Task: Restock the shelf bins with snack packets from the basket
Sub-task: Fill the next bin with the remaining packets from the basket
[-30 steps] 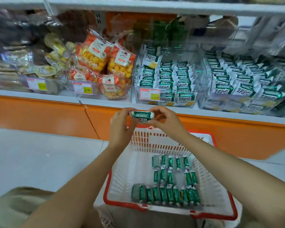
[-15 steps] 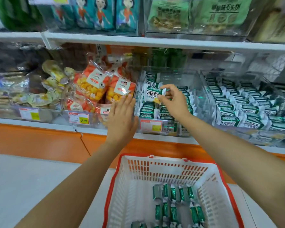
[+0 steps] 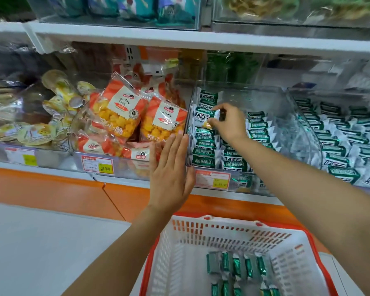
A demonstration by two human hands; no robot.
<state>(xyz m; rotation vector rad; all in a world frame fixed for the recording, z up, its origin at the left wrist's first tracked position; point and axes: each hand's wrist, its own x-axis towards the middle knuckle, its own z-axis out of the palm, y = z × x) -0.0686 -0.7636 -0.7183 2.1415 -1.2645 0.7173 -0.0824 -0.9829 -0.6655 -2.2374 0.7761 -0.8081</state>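
Head view: the right hand (image 3: 229,122), which a second ago held the green-and-white snack packet (image 3: 207,113) above the basket (image 3: 201,236), now pinches it inside the clear rigid bin (image 3: 265,92), atop the far-left stack. The left hand (image 3: 171,167) is flat, fingers straight, beside the bin's near-left corner. One glossy pillow-pack is nearly shelved; more lie in the slotted plastic basket.

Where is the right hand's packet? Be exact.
Head view, centre: the packet, pinched by the right hand, is at the left side of the clear bin, beside the orange crisp bags.
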